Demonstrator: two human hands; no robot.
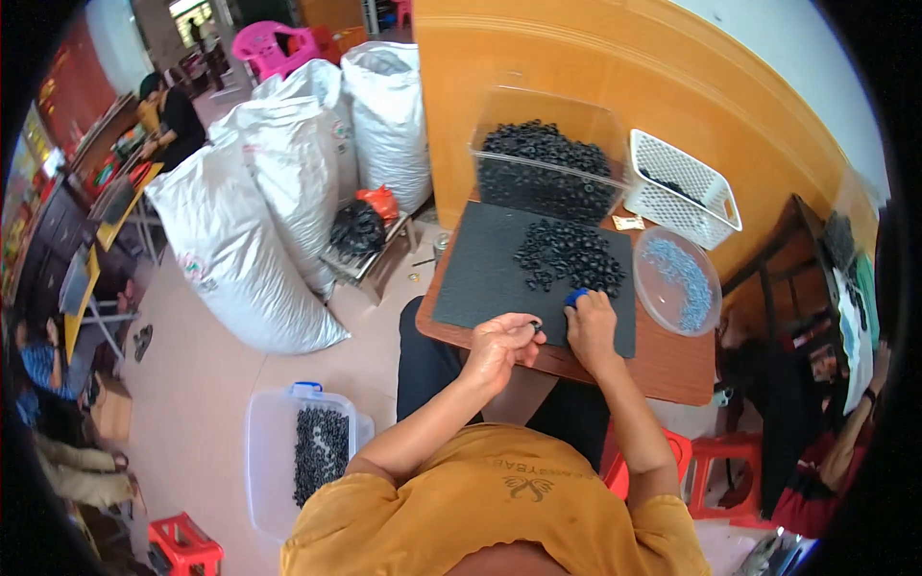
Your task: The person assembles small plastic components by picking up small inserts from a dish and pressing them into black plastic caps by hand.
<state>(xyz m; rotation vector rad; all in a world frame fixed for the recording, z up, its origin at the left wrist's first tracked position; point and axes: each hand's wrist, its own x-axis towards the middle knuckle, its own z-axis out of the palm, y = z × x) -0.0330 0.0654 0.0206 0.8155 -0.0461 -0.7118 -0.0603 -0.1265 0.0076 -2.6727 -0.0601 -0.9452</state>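
Between the fingertips of my left hand (501, 348) is a small black ring-shaped part (536, 327), held over the near edge of the table. My right hand (591, 326) is closed around a small blue object (576, 297), mostly hidden by the fingers, so its kind is unclear. Just beyond it, a loose pile of black ring-shaped parts (567, 257) lies on a dark grey mat (475, 269). A round clear tub (709, 322) with many tiny light-blue pieces (684, 280) stands right of the mat.
At the table's back are a clear bin (490, 144) of black parts and a white basket (715, 226). A lidless plastic box (264, 480) with small black parts sits on the floor at left. Full white sacks (250, 259) stand beyond; red stools (725, 470) are at right.
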